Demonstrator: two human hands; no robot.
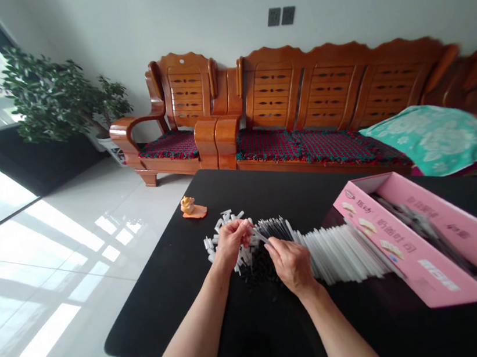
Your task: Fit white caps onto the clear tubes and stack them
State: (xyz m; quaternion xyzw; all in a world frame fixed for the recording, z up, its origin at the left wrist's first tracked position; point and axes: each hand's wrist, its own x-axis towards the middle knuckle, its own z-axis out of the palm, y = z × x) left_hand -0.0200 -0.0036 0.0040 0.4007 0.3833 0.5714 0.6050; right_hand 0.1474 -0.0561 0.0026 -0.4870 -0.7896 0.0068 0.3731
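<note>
One slim tube (262, 236) is in work over the counter (158, 306): the right hand (291, 262) has its grip clamped on the near end, the left hand (233, 242) pinches the far end. Plenty seems left, with white pieces (209, 244), black pieces (257, 274), dark refills (275, 226) and clear tubes (340, 253) lying loose. The pink box (468, 289) holds dark sticks (425, 227), perhaps finished ones; they are too blurred to tell.
</note>
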